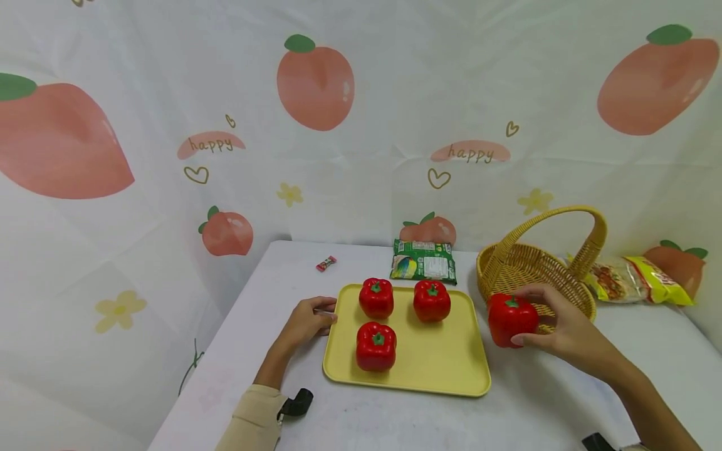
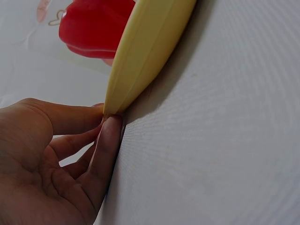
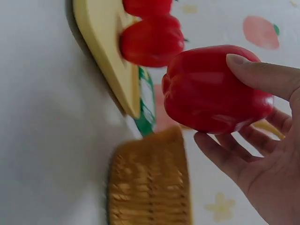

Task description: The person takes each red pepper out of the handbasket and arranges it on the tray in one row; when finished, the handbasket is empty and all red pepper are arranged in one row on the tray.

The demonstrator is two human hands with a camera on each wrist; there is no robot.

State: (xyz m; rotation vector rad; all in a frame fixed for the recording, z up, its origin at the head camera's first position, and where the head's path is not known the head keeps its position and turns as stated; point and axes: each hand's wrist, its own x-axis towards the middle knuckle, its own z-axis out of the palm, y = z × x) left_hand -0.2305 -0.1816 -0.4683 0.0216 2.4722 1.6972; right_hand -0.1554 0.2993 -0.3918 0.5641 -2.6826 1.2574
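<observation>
In my right hand (image 1: 555, 322) is a red bell pepper (image 1: 512, 321) with a green stem, held between thumb and fingers in front of the basket. The right wrist view shows this pepper (image 3: 213, 89) above the table, apart from the tray. My left hand (image 1: 307, 322) pinches the left rim of a yellow tray (image 1: 434, 366), thumb on one side and fingers on the other in the left wrist view. Three more bell peppers sit on the tray: one at back left (image 1: 376, 299), one at back right (image 1: 431, 301) and one at front left (image 1: 375, 347).
A wicker basket (image 1: 491, 266) with an arched handle stands right of the tray. Behind the tray lies a green packet (image 1: 423, 260); a yellow-and-clear food bag (image 1: 637, 280) lies right of the basket. A small red wrapped candy (image 1: 326, 263) is at back left. A printed cloth hangs behind.
</observation>
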